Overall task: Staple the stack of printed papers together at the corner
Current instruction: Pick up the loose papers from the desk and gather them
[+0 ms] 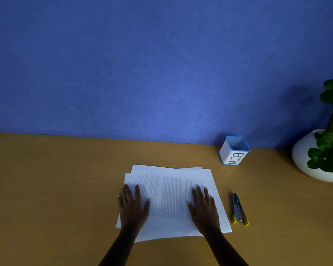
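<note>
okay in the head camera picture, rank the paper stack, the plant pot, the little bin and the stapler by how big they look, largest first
1. Paper stack, by far the largest.
2. White plant pot, though the frame edge cuts it off, so its full size is unsure.
3. Bin.
4. Stapler, about as long as the bin is tall but much thinner, so smallest.

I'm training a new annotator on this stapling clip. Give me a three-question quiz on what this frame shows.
1. True or false: the stapler is already held in the right hand.
2. What word is printed on the white, blue-rimmed container?
3. The sheets of the paper stack are: A) squared up, B) fanned out of line, C) folded in half.

Key:
1. False: it lies on the desk right of the papers; both the right hand and the left hand lie flat on the stack.
2. BIN.
3. B.
</note>
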Demonstrator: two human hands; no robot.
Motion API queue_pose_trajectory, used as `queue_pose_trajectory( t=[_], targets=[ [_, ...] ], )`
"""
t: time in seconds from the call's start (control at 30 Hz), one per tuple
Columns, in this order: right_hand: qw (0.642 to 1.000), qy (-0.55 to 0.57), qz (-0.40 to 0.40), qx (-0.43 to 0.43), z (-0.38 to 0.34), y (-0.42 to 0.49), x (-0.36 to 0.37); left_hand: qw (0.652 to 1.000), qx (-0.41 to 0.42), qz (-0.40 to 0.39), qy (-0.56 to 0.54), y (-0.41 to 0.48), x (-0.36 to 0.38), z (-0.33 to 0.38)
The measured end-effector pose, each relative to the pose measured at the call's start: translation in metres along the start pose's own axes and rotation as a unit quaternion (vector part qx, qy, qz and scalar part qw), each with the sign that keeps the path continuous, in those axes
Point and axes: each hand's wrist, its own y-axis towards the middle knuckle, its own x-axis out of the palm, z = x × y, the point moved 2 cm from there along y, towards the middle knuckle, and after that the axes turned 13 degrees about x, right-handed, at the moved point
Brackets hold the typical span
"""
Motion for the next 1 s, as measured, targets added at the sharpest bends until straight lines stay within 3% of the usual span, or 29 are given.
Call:
queue_pose_trajectory(
  t=[0.27, 0.5, 0.67, 0.87, 1.0],
  targets=[
    [0.998, 0.004, 0.059, 0.018, -0.006, -0.012, -0.007, 0.987, -0.139, 0.075, -0.035, 0.0, -0.019, -0.022],
    [0.997, 0.053, 0.051, 0.021, -0.003, -0.006, -0.001, 0.953, -0.174, 0.103, -0.228, 0.013, -0.027, -0.034],
    [0.997, 0.058, 0.033, 0.025, -0.001, -0.006, 0.004, 0.929, -0.19, 0.113, -0.295, 0.011, -0.026, -0.033],
    [0.998, 0.039, 0.014, 0.038, -0.002, -0.004, 0.007, 0.936, -0.235, 0.098, -0.245, 0.001, -0.024, -0.02],
    [0.994, 0.085, 0.058, 0.03, -0.002, -0.006, 0.008, 0.933, -0.265, 0.071, -0.232, 0.005, -0.028, -0.017]
  ],
)
